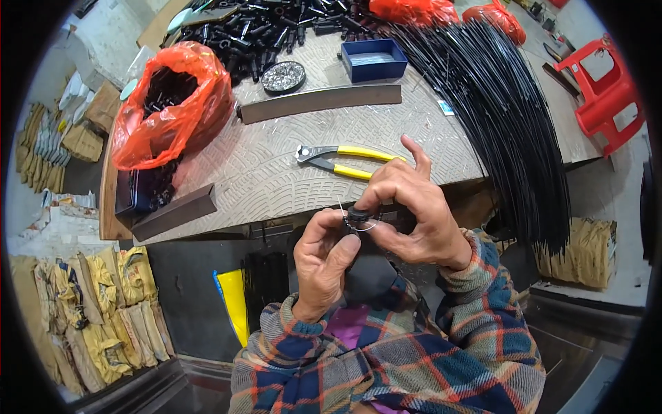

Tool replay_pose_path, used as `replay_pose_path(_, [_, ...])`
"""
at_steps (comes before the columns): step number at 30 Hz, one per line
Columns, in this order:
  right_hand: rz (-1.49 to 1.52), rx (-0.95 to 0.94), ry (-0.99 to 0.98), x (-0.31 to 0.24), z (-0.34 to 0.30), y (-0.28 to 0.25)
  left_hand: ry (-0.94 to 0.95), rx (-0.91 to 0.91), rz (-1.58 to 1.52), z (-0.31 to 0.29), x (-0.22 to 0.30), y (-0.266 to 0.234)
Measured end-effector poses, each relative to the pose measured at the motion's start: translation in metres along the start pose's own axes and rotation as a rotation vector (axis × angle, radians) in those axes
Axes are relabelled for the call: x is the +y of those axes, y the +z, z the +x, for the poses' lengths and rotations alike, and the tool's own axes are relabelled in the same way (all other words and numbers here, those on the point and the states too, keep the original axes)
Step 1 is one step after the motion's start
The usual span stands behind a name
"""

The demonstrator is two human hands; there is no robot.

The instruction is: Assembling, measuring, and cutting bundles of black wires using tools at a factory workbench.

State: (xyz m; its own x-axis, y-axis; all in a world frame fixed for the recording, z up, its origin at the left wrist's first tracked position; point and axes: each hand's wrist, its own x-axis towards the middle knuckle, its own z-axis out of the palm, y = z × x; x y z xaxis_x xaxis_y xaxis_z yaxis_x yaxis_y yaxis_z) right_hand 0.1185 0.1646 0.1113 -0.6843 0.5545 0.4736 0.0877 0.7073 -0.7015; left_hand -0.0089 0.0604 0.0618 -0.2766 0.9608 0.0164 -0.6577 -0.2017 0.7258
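Close to my body, just off the table's front edge, both hands meet around a small black part (pixel 358 214). A thin, light wire (pixel 372 226) curves along its lower side, and one end points up. My left hand (pixel 321 265) pinches the part from the left between thumb and fingers. From the right, the thumb and index finger of my right hand (pixel 415 210) close on it, with another finger raised. What exactly the part is I cannot make out. End-cutting pliers (pixel 316 154) with yellow handles lie on the table, partly behind my right hand.
A red plastic bag (pixel 219 103) of black parts stands left on the table (pixel 289 183). Beyond a dark metal bar (pixel 321 103) are a round dish (pixel 283 77), a blue box (pixel 373 61) and heaped black parts (pixel 241 38). Long black rods (pixel 496 103) overhang the right edge near a red stool (pixel 598 90).
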Motion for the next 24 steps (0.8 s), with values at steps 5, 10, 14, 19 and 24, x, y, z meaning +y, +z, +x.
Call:
replay_pose_path(5, [-0.106,-0.009,-0.06,-0.005,0.001,-0.002,0.001,0.001,0.066,0.003,0.004,0.001])
replay_pose_path(10, [-0.264,0.092,-0.213,-0.006,0.0,0.004,0.099,0.03,0.124,0.002,0.004,0.006])
replay_pose_path(14, [-0.297,0.167,-0.337,-0.004,-0.005,0.01,0.135,-0.035,0.143,0.0,0.007,0.003])
replay_pose_path(19, [0.869,0.226,0.285,0.011,-0.028,0.042,0.173,-0.056,0.127,-0.003,0.01,-0.002])
replay_pose_path(24, [0.889,0.027,0.09,0.002,-0.028,0.062,0.184,-0.096,0.13,-0.015,0.022,-0.018])
